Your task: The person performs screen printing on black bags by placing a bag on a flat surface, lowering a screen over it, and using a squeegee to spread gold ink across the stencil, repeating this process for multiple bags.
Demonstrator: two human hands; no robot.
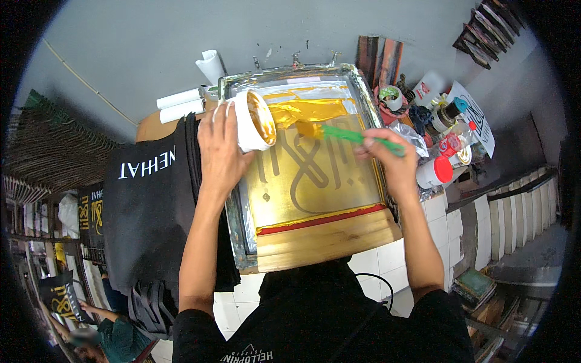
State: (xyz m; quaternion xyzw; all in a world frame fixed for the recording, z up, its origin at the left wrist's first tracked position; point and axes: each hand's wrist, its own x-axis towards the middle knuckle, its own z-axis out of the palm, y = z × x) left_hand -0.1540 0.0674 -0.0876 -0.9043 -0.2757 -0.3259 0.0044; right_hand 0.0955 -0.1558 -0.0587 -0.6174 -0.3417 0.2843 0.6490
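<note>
My left hand (219, 142) grips a white plastic tub (245, 124), tipped sideways with its mouth toward the right and gold ink smeared inside. In my right hand (394, 160) is a green spatula (351, 134), its tip coated in gold ink and slightly blurred. Both are above a screen printing frame (366, 100), whose gold-stained mesh (330, 175) shows a grey curving design. Thick gold ink (315, 111) lies across the mesh's far part. Along the near end rests a wide wooden squeegee (327, 242) with a red blade edged in gold.
Black fabric bags (145, 212) with white lettering are stacked left of the frame. White rolls (181, 104) lie behind them. Jars, bottles and a red-lidded tub (434, 172) crowd the right side. At lower left, another person (124, 330) handles a black printed piece (62, 299).
</note>
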